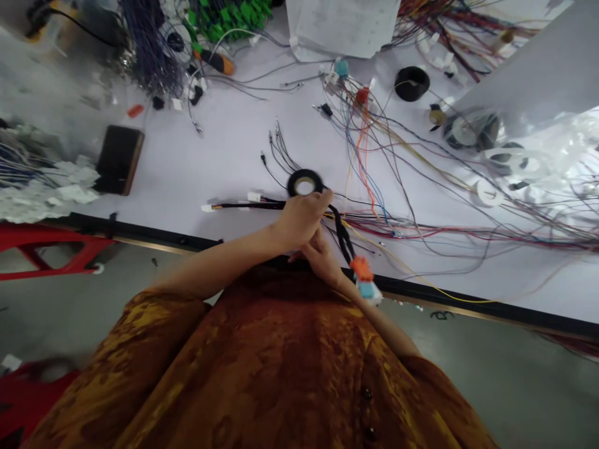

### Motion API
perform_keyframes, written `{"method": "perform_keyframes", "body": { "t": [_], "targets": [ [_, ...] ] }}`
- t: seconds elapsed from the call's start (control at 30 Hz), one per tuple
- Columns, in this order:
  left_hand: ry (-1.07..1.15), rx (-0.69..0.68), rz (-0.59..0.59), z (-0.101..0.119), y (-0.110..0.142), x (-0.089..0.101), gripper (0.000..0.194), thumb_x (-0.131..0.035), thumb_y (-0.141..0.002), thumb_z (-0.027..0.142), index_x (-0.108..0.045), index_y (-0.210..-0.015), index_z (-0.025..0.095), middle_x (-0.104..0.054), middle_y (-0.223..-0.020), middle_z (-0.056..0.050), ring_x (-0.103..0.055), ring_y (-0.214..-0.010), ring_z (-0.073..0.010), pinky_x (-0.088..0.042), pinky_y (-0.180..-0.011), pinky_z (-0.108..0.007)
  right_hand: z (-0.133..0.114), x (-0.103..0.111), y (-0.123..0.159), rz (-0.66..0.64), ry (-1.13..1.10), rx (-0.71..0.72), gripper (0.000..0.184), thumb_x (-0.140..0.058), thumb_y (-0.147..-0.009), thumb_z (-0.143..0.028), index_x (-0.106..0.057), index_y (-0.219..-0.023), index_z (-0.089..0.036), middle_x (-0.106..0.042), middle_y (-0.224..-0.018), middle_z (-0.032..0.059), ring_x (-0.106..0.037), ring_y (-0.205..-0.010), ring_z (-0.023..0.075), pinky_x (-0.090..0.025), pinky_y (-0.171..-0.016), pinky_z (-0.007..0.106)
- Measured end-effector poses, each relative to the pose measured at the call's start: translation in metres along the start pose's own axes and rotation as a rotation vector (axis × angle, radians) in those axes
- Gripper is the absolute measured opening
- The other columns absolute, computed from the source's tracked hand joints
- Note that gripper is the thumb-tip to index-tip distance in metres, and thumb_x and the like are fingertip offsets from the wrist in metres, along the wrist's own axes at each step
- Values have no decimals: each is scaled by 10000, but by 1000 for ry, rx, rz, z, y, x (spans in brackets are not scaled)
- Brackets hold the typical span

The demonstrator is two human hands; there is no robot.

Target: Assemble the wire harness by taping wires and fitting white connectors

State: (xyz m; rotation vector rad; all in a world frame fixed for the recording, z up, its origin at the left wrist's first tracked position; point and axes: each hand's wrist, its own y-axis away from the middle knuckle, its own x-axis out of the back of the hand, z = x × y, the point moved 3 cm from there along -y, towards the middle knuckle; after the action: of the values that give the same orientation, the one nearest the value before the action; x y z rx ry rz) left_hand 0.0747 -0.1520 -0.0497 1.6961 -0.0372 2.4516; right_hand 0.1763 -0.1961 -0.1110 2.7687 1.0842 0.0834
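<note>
The tape roll (pixel 293 184) looks matt black around a paper-like core; to its right, the wire bundle (pixel 344 236) has a dull black wrap and ends in an orange connector (pixel 362 269) of plastic; under the roll, the tabletop (pixel 224 146) is smooth; left of it, a dark slab (pixel 115 161) shows a glossy, glass-like face; beyond it, printed sheets (pixel 344 28) are paper; far right of it, clear plastic bags (pixel 561 148) glisten; below it, the shirt (pixel 290 368) is cloth.

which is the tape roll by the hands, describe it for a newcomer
On the pale table, find the person's left hand. At its far edge is the black tape roll, with a tan inner ring, unlike the dark-centred black roll farther right.
</note>
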Motion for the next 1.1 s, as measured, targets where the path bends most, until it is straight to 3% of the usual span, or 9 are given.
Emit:
{"method": "perform_keyframes", "body": {
  "t": [0.13, 0.2, 0.27, 0.37, 0.53, 0.7, 0.87, 0.97, 1.1],
  "targets": [
    [-13, -82, 31, 1, 23, -11, 232, -489, -897, 82, -565, -1100, 166, -682, -968, -97, -676, -872, -231, -501, -695, -310, -11, 53, -5, 218, 189, -65, 302, -484, -922, -410, -611, -1084, -190, -641, -822, 36, -608, -611, 147, -555, -564, 300],
    [15, -135, 80, -4, 32, -19, 209, -454, -909, 66, -576, -1047, 166, -683, -1027, -107, -661, -963, -232, -523, -789, -334, -24, 81, -14, 341, 399, 38, 273, -493, -904, -309, -619, -1112, -184, -648, -1001, 85, -644, -763, 173, -575, -672, 335],
    [85, -193, 166, -12, 39, -27, 190, -423, -930, 76, -573, -1003, 165, -665, -1116, -122, -642, -1034, -220, -524, -869, -346, -37, 93, -28, 261, 595, 183, 400, -492, -875, -205, -565, -1268, -188, -541, -1311, 147, -634, -1010, 215, -570, -830, 391],
    [264, -194, 306, -24, 43, -36, 157, -401, -960, 138, -551, -968, 185, -608, -1234, -131, -600, -1127, -190, -511, -934, -332, -50, 94, -50, -11, 871, 293, 442, -486, -858, -122, -569, -1288, -182, -355, -1520, 158, -510, -1266, 282, -482, -1020, 483],
    [558, 91, 478, -42, 40, -43, 108, -463, -947, 210, -543, -875, 196, -658, -992, -78, -618, -940, -168, -507, -869, -333, -63, 94, -53, -160, 1144, 355, 204, -599, -848, -202, -641, -1045, -166, -370, -1540, 151, -386, -1371, 379, -356, -1099, 601],
    [815, 191, 341, -43, 30, -40, 65, -558, -889, 225, -606, -913, 188, -683, -902, -31, -636, -833, -154, -503, -787, -302, -60, 94, -41, -168, 1152, 296, 246, -647, -795, -224, -621, -1025, -141, -407, -1507, 190, -393, -1374, 362, -362, -1113, 536],
    [821, 211, 293, -41, 24, -38, 31, -624, -819, 200, -604, -837, 185, -679, -823, -9, -626, -775, -155, -478, -729, -286, -59, 91, -50, -187, 1181, 232, 645, -691, -768, -322, -498, -1358, -146, -507, -1389, 174, -463, -1223, 371, -393, -1021, 544],
    [707, 245, 333, -42, 24, -40, 51, -601, -838, 230, -581, -816, 189, -644, -755, 2, -580, -698, -147, -445, -676, -278, -66, 90, -53, -272, 1227, 217, 582, -684, -766, -357, -568, -1305, -171, -583, -1190, 144, -476, -1128, 353, -391, -987, 511],
    [697, 241, 312, -44, 24, -40, 54, -584, -838, 243, -555, -833, 197, -675, -816, -13, -600, -732, -157, -454, -708, -286, -66, 84, -50, -346, 1193, 145, 457, -674, -744, -315, -605, -1158, -134, -581, -1136, 135, -508, -1051, 298, -428, -932, 429]
  ]
}}
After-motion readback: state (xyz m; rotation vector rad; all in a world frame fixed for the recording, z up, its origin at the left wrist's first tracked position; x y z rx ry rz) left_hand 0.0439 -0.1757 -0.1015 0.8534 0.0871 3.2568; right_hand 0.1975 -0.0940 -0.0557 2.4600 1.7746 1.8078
